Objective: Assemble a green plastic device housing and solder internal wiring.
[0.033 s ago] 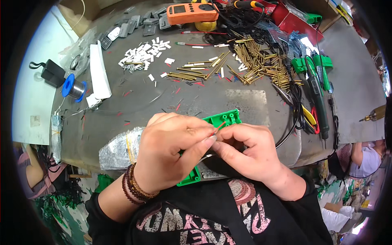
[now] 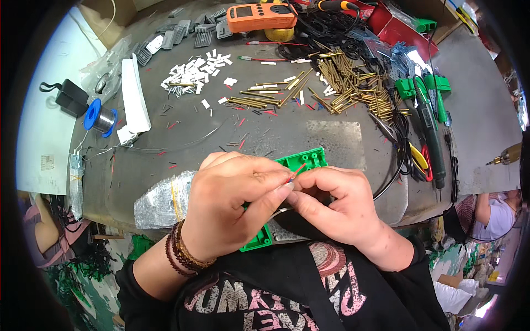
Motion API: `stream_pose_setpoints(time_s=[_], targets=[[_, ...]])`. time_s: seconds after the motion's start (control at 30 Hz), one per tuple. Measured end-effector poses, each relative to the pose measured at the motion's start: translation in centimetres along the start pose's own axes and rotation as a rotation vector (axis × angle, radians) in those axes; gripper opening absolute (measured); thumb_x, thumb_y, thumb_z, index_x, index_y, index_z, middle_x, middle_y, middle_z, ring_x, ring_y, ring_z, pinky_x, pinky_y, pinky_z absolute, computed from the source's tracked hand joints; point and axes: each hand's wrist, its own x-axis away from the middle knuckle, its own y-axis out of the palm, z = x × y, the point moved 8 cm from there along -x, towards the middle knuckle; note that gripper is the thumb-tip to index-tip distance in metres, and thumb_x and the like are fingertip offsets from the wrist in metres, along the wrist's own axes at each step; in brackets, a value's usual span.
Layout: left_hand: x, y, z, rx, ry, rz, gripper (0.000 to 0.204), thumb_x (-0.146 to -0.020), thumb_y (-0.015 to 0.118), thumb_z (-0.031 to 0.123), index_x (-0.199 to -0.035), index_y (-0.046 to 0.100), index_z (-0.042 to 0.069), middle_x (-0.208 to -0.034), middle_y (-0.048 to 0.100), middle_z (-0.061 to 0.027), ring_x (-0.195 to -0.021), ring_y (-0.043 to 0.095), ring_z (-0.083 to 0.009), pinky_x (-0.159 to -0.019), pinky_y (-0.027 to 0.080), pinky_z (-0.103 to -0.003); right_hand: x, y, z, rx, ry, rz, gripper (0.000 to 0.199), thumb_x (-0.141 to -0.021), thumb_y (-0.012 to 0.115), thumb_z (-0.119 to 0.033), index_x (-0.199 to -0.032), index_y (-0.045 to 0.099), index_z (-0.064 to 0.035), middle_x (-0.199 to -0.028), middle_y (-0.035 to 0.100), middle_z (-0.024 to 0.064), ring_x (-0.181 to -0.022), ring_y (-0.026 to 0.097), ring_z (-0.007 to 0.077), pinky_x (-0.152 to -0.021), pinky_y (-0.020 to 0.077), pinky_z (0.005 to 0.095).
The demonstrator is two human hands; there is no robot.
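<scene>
Head view: two hands working a thin wire over a green part

Both hands are meeting above a green plastic housing (image 2: 302, 161). The left hand (image 2: 234, 207) and right hand (image 2: 331, 204) are pinching a thin red wire (image 2: 295, 172), slanting up and away between their fingertips. The housing is lying underneath, running diagonally away rightward.

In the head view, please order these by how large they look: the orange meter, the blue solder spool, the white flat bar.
1. white flat bar, longest
2. orange meter, close behind; fisheye bending near the rim makes this uncertain
3. blue solder spool, clearly smallest
</scene>
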Motion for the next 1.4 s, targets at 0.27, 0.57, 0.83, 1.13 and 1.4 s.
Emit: stream_pose_setpoints(time_s=[0.27,0.57,0.83,1.13,1.4], targets=[[0.5,0.3,0.0,-0.061,0.07,0.017,0.014,-0.081,0.071,0.009,-0.094,0.072,0.005,-0.092,0.073,-0.0094,-0.077,0.065,-0.0267,-0.077,0.045,-0.037,-0.4,0.5,-0.1,-0.029,-0.041,0.001,0.009,-0.084,0.068,-0.005,-0.09,0.067,0.0015,-0.075,0.066,0.0125,-0.061,0.063,0.0164,-0.056,0.0494,0.0296],[0.9,0.3,-0.1,-0.139,0.106,0.052,0.013,-0.08,0.071,0.01,-0.092,0.07,0.01,-0.088,0.071,-0.0036,-0.078,0.066,-0.0219,-0.082,0.045,-0.041,-0.8,-1.8,-4.4,0.491,-0.343,0.194,0.026,-0.07,0.079,-0.004,-0.093,0.068,-0.0055,-0.083,0.065,0.01,-0.07,0.065,0.0262,-0.062,0.0529,0.0352],[1.3,0.1,0.2,-0.096,0.131,0.101,0.01,-0.08,0.071,0.009,-0.09,0.069,0.012,-0.081,0.07,-0.0014,-0.077,0.067,-0.0198,-0.096,0.044,-0.048,-2.9,0.0,-2.7,0.468,-0.172,-0.051,0.017,-0.088,0.064,-0.008,-0.074,0.056,-0.0029,-0.065,0.053,0.0111,-0.056,0.052,0.0331,-0.055,0.0455,0.04],[1.1,-0.1,-0.3,0.025,0.084,0.078,0.006,-0.08,0.071,0.009,-0.086,0.071,0.008,-0.072,0.069,-0.0048,-0.066,0.066,-0.0231,-0.096,0.045,-0.05,-2.3,0.1,-3.5,0.408,-0.416,-0.096,0.014,-0.084,0.072,-0.01,-0.091,0.063,-0.0028,-0.085,0.061,0.0113,-0.069,0.061,0.028,-0.056,0.0466,0.0343],[1.2,-0.2,-0.2,0.029,0.088,0.093,0.006,-0.079,0.071,0.009,-0.085,0.071,0.009,-0.068,0.067,-0.0044,-0.064,0.065,-0.0226,-0.096,0.045,-0.05,-2.3,-0.3,-1.9,0.306,-0.124,-0.046,0.023,-0.09,0.069,-0.015,-0.075,0.059,-0.0012,-0.064,0.055,0.0095,-0.055,0.055,0.027,-0.052,0.044,0.037]])
